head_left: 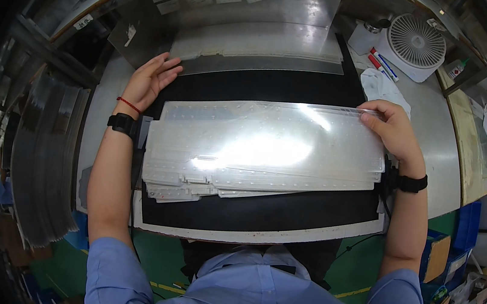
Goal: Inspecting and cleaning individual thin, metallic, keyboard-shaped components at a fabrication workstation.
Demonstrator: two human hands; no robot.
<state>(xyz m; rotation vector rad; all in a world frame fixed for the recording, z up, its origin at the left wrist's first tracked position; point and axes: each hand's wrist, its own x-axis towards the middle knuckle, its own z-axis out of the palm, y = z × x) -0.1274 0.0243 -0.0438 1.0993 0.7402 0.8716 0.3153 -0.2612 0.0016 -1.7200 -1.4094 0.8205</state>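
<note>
1. Right hand (392, 129) pinches the far right corner of the translucent plastic sheets (258, 132), which lie stacked on the black mat (285, 209).
2. Left hand (150, 83) is unclenched, fingers loosely spread; contact with the rear sheets (269, 44) is hard to tell.

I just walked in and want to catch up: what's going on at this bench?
A person's right hand pinches the far right corner of the near stack of clear sheets, which lies unevenly layered on a black mat. The open left hand is at the left end of the far stack of sheets; whether it touches is unclear.
</note>
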